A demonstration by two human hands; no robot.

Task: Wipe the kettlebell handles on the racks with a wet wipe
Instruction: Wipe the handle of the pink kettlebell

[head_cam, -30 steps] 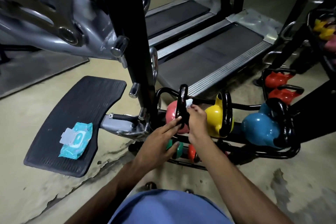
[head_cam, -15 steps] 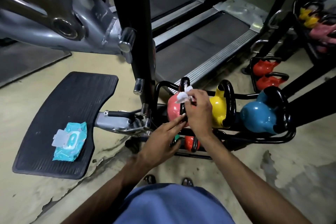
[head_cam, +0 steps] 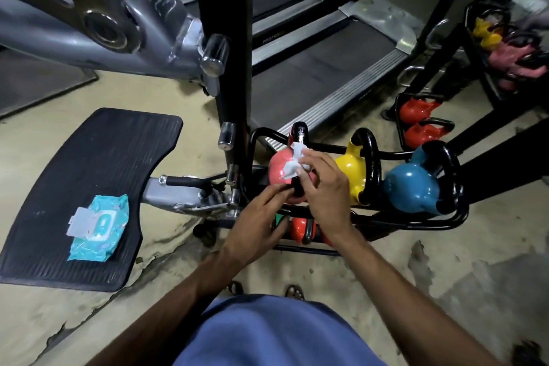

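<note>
Head: wet wipe (head_cam: 292, 168) in right hand (head_cam: 323, 187)

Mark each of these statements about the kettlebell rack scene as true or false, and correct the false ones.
1. The right hand presses the wet wipe against the black handle of the pink kettlebell. True.
2. The pack of wipes lies on the treadmill belt. False: it lies on the black ribbed mat to the left of the rack.
3. The yellow kettlebell sits between the pink one and the blue kettlebell. True.
4. The left hand grips the blue kettlebell's handle. False: its straight fingers touch the pink kettlebell low down, near the foot of its handle.
</note>
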